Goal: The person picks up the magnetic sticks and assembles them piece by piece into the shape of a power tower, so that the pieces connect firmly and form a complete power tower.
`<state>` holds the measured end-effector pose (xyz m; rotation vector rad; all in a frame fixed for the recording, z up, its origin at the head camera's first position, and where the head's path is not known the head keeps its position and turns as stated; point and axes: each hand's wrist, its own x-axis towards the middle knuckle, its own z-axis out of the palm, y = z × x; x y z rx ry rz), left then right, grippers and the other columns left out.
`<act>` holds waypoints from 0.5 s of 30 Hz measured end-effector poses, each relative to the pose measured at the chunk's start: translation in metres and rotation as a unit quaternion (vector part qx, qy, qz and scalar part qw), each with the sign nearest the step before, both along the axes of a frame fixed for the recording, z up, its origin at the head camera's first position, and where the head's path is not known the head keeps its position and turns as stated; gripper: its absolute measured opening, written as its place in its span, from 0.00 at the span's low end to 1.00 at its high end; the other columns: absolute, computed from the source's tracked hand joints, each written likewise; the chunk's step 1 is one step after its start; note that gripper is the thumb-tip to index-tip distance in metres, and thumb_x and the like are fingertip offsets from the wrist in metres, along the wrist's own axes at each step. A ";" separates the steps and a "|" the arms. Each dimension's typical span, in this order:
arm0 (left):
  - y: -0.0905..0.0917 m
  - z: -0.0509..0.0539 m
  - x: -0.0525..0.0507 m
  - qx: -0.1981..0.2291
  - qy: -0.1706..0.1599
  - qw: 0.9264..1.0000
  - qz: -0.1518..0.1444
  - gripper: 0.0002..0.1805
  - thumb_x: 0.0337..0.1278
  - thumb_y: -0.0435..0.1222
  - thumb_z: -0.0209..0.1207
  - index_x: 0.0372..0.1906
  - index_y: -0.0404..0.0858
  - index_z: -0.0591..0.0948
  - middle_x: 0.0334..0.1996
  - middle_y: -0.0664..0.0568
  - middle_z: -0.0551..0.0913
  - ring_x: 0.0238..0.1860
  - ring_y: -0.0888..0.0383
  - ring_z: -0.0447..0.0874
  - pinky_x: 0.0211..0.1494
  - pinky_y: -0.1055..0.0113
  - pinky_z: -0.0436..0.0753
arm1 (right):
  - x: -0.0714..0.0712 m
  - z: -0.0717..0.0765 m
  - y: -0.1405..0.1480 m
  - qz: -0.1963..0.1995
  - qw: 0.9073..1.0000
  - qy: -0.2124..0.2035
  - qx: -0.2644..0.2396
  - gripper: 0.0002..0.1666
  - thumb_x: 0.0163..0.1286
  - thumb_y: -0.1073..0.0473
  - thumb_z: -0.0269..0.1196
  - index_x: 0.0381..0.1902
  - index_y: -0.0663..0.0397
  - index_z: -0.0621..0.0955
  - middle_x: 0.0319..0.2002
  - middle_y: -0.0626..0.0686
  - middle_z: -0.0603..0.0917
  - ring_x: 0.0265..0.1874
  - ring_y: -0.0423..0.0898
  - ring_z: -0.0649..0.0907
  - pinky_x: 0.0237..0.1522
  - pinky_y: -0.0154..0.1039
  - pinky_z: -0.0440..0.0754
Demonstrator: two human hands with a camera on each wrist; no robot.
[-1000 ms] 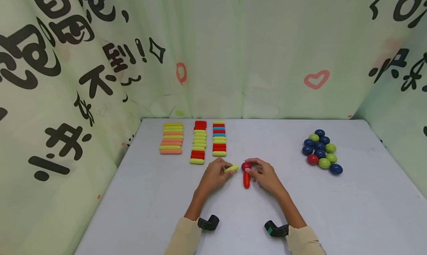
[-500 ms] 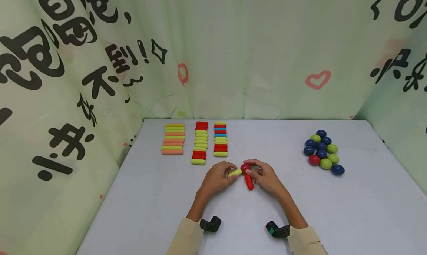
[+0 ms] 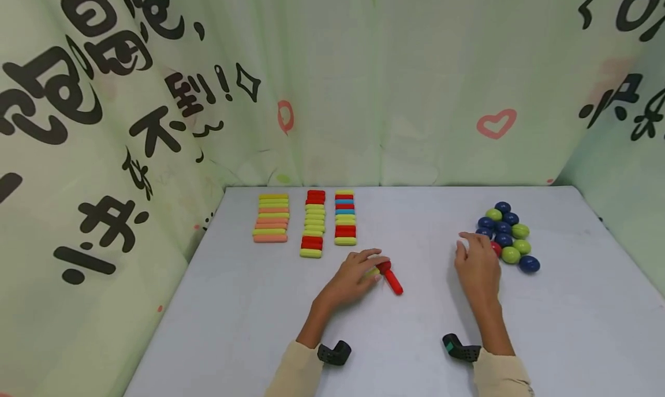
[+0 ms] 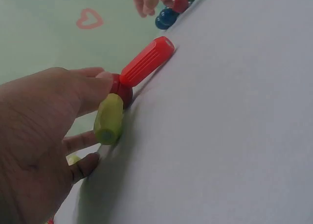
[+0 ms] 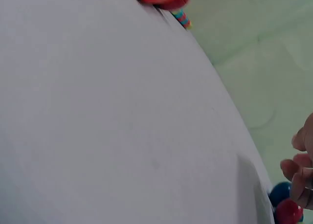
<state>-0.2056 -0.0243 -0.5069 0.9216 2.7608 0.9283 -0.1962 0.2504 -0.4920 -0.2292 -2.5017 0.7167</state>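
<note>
A red ball (image 4: 125, 94) on the table joins a red stick (image 3: 393, 283) and a yellow-green stick (image 4: 108, 120), which stick out in different directions. My left hand (image 3: 353, 278) is over this piece, a fingertip against the ball; in the left wrist view its thumb stays apart from the yellow-green stick. Off to the right, my right hand (image 3: 477, 267) hovers at the left edge of a cluster of blue and green balls (image 3: 503, 227), holding nothing visible. Its fingers partly cover another red ball (image 3: 496, 248). In the right wrist view, that hand's fingers (image 5: 305, 136) show only at the right edge.
Three columns of short sticks lie at the back left: orange and yellow (image 3: 272, 218), red and yellow (image 3: 313, 224), and mixed with blue (image 3: 345, 218). A printed curtain (image 3: 415, 85) stands behind the white table (image 3: 208, 339).
My right hand has let go of the red ball and moved right to the ball cluster. The yellow-green stick now meets the ball, and the red stick has swung right. My left fingers have loosened.
</note>
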 end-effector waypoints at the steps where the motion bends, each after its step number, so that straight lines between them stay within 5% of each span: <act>1: 0.001 -0.001 0.000 -0.001 0.005 1.000 -0.010 0.25 0.70 0.42 0.54 0.70 0.57 0.69 0.71 0.57 0.66 0.67 0.56 0.65 0.63 0.59 0.74 | 0.001 0.001 0.007 -0.019 1.000 -0.006 0.015 0.16 0.71 0.64 0.58 0.53 0.67 0.80 0.53 0.68 0.78 0.47 0.67 0.80 0.43 0.61 0.79; 7: 0.005 0.001 0.003 0.025 -0.008 1.000 0.011 0.21 0.65 0.40 0.60 0.62 0.53 0.75 0.60 0.57 0.75 0.61 0.59 0.70 0.59 0.67 0.77 | 0.006 0.003 0.028 -0.057 0.995 -0.072 0.048 0.22 0.70 0.64 0.58 0.59 0.69 0.75 0.60 0.72 0.70 0.52 0.73 0.76 0.46 0.67 0.77; 15: 0.001 0.005 0.002 0.055 -0.063 0.995 0.056 0.17 0.58 0.41 0.66 0.52 0.51 0.77 0.46 0.59 0.78 0.49 0.64 0.72 0.46 0.76 0.78 | 0.007 -0.001 0.033 -0.054 0.992 -0.115 0.014 0.22 0.71 0.65 0.57 0.60 0.69 0.74 0.57 0.74 0.68 0.50 0.73 0.76 0.51 0.65 0.77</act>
